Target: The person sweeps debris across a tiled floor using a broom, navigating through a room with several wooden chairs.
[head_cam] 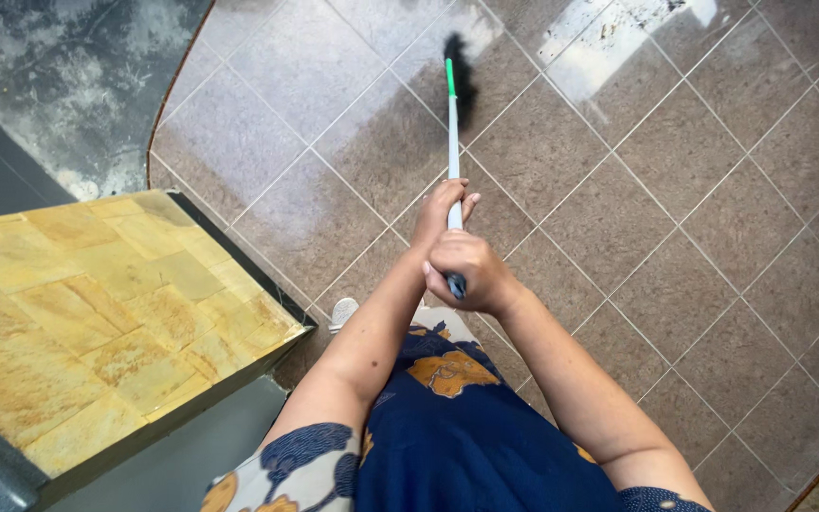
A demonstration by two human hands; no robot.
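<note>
Floor (675, 284): brown square tiles laid diagonally w/ pale grout, takes up most of the view. It looks glossy and reflective toward the far edge, esp. top right, where a bright patch has dark specks or smears in it; can't tell if that's dirt or just reflection. The tiles near the person look duller and plain, no obvious debris. My read: no pile of dust gathered anywhere in sight, so how much of the floor is already swept can't be judged; the far right patch prob. needs a pass.

Yellow stone ledge (97, 313): big slab w/ a dark rim, at the left edge of the floor, raised above it. Beyond it, top left, a dark mottled surface (68, 66) past a curved border.

Person: blue patterned dress w/ orange flowers (457, 417), both arms stretched fwd. One white shoe toe (342, 311) peeks out by the ledge corner.

Broom (453, 142): long white handle w/ a green band near the far end, dark bristle head (462, 71) resting on or just above the floor toward the far edge, approx. centre. Handle runs straight back to the person.

Left hand (440, 210): wrapped round the handle, further along. Right hand (466, 273): closed tight on the near end, just behind the left; the two are close, nearly touching.
</note>
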